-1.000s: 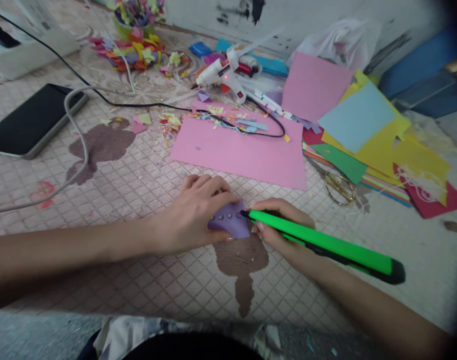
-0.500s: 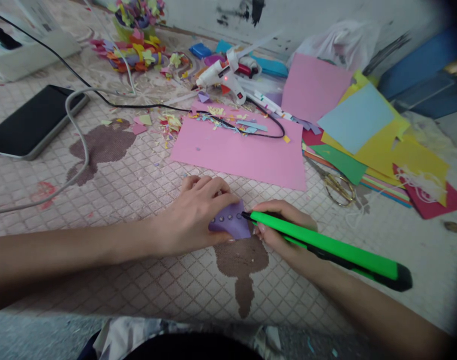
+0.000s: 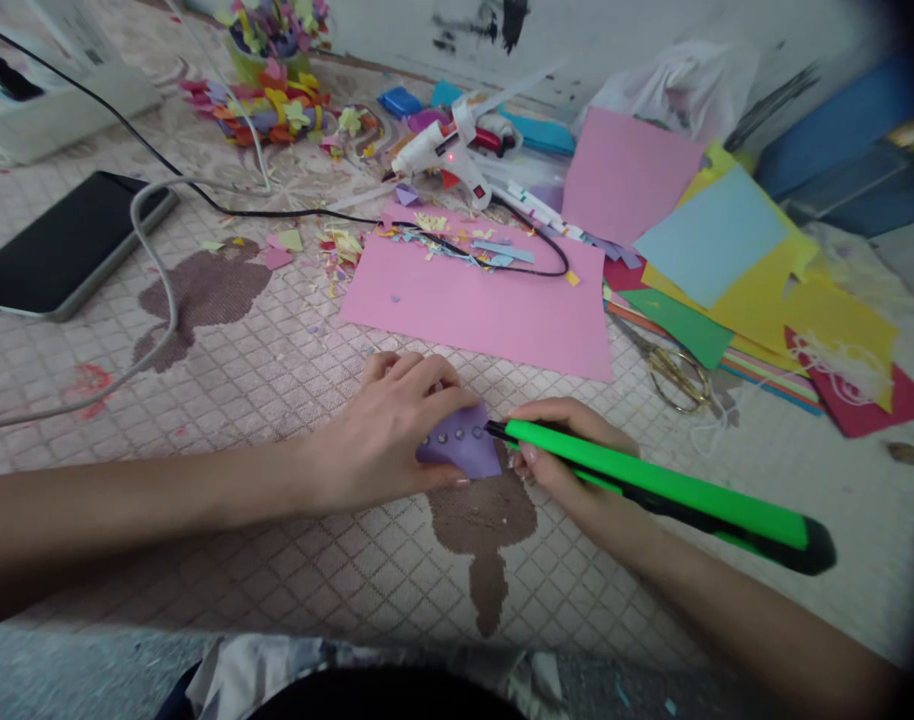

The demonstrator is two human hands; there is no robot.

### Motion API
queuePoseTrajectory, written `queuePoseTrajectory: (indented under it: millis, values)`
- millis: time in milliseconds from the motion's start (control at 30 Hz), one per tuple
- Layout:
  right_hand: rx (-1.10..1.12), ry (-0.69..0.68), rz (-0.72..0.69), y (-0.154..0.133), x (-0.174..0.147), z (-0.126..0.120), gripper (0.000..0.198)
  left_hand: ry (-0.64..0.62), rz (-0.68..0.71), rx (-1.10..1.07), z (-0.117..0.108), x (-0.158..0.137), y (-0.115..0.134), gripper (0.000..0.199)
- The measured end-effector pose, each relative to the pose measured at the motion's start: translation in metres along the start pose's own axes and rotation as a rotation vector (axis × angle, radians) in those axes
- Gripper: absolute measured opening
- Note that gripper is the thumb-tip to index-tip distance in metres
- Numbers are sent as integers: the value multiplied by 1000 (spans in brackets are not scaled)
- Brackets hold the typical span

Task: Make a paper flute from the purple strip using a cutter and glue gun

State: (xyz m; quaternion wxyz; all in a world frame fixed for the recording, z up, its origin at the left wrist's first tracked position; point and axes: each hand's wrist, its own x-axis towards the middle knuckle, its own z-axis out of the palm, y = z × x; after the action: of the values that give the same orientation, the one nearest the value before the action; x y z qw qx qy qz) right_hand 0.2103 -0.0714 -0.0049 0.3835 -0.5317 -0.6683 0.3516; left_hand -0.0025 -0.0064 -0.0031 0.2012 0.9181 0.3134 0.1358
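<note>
My left hand [image 3: 397,430] holds a small piece of purple paper [image 3: 468,455] against the tablecloth, with the index finger along its upper edge and the thumb at its lower edge. A row of small round marks or holes runs across the paper; part of it lies hidden under my hand. In my right hand [image 3: 569,450] is a green and black utility knife [image 3: 667,480], its black front end pointing left. The tip is at the paper's right edge, by the last round mark. Whether it touches the paper I cannot tell.
Beyond the hands lies a pink sheet [image 3: 494,320] with paper scraps and a black cord on it. Behind it rests a white glue gun [image 3: 442,150]. Gold-handled scissors [image 3: 678,378] and coloured papers [image 3: 772,310] are to the right, a phone [image 3: 67,245] to the left.
The utility knife and my right hand have shifted slightly to the right, drawing the tip back a little along the paper. My left hand and the paper stay in place.
</note>
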Motion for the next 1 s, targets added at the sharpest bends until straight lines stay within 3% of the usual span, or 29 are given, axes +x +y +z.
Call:
queuePoseTrajectory:
  millis: [400,1000]
  values:
    - [-75,-10,-21,-1,-1,2,21,6,8,-5,1,1,0,50]
    - [-19,-13,11,0,-2,1,21,7,8,-9,1,0,-1,49]
